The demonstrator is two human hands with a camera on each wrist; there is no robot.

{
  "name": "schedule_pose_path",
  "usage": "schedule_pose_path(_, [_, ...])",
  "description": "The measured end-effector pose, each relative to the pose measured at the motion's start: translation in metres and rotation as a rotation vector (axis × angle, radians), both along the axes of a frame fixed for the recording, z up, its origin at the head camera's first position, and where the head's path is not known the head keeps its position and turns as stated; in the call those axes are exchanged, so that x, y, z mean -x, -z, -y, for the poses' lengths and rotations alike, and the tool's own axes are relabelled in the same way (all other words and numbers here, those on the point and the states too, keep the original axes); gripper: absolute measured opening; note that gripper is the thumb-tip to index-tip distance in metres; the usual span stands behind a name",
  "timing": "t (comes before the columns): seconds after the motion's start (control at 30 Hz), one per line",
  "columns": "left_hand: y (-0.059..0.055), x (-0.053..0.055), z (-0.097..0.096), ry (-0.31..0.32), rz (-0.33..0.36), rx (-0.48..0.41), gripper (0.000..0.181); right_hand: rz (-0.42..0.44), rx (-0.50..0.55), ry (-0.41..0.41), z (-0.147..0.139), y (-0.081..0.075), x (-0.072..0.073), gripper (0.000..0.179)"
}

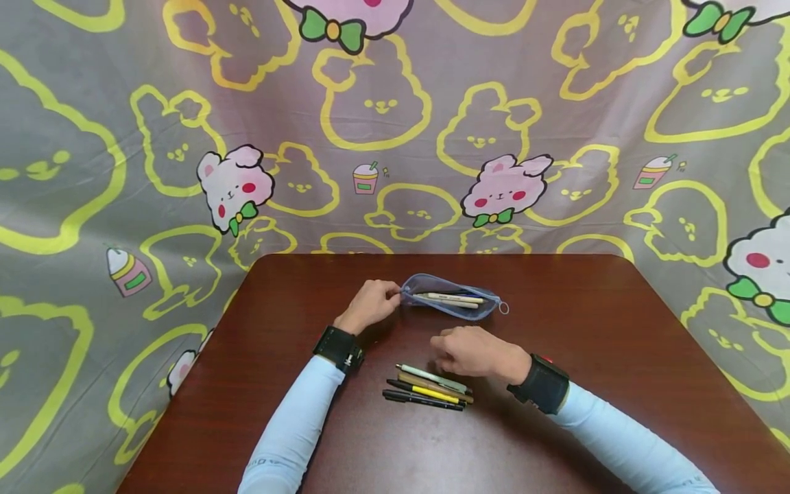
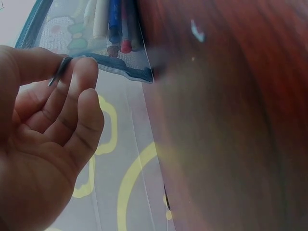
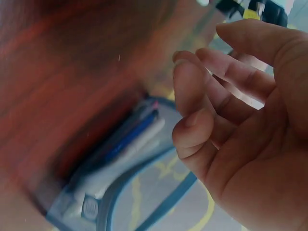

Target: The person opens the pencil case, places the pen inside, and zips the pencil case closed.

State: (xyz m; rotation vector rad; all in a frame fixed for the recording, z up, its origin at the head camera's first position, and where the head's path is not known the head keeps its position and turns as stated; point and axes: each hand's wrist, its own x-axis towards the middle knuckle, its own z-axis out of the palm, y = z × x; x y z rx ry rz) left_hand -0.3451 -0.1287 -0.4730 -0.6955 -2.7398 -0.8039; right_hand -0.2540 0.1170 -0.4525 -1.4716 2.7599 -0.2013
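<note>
the two hands are apart on my feed: the left hand (image 1: 370,305) pinches a small dark tab (image 2: 59,70) at the left end of a see-through blue mesh pouch (image 1: 459,313), while the right hand (image 1: 472,351) hangs by the dark red-brown wooden tabletop (image 1: 568,309) with its fingers loosely bent and nothing in them that i can see. the pouch lies lengthwise toward the middle of the tabletop's far edge, its mouth gaping, a round ring pull (image 1: 504,308) at its right end. inside i make out slim cream pens (image 1: 453,299), and the left wrist view shows me a blue pen (image 2: 114,21). on the pouch's near-edge side, close by the right hand, a pale green pen (image 1: 432,379), a brown pen (image 1: 427,383), a yellow-and-black pen (image 1: 435,394) and slim black pens (image 1: 422,399) lie close together. i judge the work partway: some pens sit within the pouch, while what seems left is this outside group and the open zip.
</note>
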Motion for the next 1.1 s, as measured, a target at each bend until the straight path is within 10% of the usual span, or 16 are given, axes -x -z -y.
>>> schedule_pose_path(1.1, [0.001, -0.004, 0.0, -0.004, 0.053, -0.025, 0.018, 0.113, -0.041, 0.023, 0.013, 0.023, -0.012, 0.006])
